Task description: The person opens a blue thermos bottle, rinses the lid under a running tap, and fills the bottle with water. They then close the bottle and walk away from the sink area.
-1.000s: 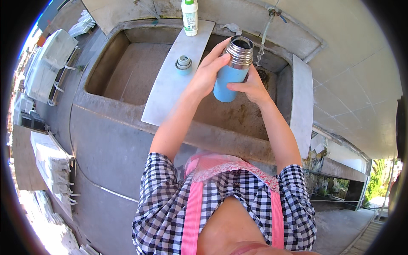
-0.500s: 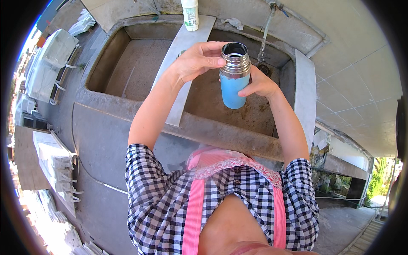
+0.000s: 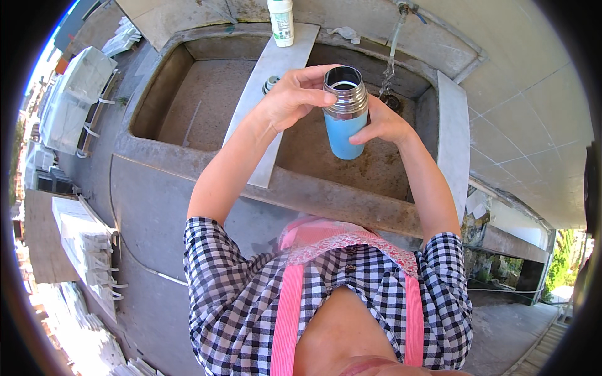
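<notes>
- Left hand (image 3: 293,97) pinches the steel neck of the flask (image 3: 346,135), thumb in front; right hand (image 3: 385,122) is clamped round its blue body;
- the flask, mouth uncovered, stands nearly upright between both hands, above the sink (image 3: 351,202);
- a lid (image 3: 271,83), partly hidden, sits just beyond the left hand on a pale board (image 3: 285,57); farther off stands a white bottle (image 3: 283,25);
- beyond the right hand, a tap (image 3: 404,9) runs water (image 3: 387,76).

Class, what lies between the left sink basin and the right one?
In the head view, a pale slab lies between the left basin and right basin, bearing a white bottle and a small cap partly hidden by the left hand.
</notes>
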`<state>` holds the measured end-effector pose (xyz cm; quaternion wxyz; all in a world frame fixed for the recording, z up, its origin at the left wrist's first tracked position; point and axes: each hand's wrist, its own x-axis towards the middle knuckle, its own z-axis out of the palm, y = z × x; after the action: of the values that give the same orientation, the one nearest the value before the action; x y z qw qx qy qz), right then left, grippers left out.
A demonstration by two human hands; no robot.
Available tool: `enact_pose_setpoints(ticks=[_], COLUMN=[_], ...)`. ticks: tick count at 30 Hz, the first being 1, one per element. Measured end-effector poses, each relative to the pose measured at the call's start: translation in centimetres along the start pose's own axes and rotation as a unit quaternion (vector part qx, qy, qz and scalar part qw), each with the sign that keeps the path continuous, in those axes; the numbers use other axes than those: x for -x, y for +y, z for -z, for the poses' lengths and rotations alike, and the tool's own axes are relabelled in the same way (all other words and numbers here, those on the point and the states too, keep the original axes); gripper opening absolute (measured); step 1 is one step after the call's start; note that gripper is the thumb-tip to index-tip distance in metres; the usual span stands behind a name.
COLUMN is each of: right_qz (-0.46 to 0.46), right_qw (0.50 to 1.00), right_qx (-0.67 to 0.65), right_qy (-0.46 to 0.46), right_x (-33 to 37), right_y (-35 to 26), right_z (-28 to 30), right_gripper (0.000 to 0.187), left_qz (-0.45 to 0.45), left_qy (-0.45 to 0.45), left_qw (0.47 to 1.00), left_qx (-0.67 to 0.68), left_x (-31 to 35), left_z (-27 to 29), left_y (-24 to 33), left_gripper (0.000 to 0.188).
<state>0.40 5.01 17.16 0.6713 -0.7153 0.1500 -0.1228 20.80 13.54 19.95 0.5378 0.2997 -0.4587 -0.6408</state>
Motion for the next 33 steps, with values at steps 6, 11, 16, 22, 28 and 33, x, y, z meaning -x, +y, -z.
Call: enact_pose_setpoints(ticks=[6,11,16,22,28,33], right_qz=[0.022,0.029,0.024,0.000,0.010,0.032], right_qw=[1.000,0.998,0.999,1.000,1.000,0.997], right_qx=[0.013,0.038,0.018,0.002,0.016,0.044], right_qy=[0.017,0.028,0.025,-0.020,-0.004,0.055], right_x=[-0.1,-0.2,0.0,0.4,0.4,0.3], right_y=[-0.1,-0.3,-0.5,-0.4,-0.5,-0.6], right_z=[-0.5,-0.8,-1.0,-0.6,-0.8,-1.7], right_gripper=[0.086,0.084,0.085,0.089,0.088,0.085], left_qz=[-0.018,-0.036,-0.011,0.009,0.002,-0.019], left_qy=[0.034,0.053,0.022,-0.033,-0.028,-0.010], left_qw=[0.999,0.996,0.995,0.997,0.997,0.995], left_qx=[-0.008,-0.056,-0.101,-0.063,-0.074,-0.099], left_x=[0.4,0.7,0.8,0.7,0.8,1.0], left_z=[-0.6,-1.6,-0.9,0.7,0.4,-0.4], left_y=[-0.1,-0.1,0.3,0.5,0.4,0.7], left_gripper=[0.067,0.065,0.060,0.060,0.060,0.061])
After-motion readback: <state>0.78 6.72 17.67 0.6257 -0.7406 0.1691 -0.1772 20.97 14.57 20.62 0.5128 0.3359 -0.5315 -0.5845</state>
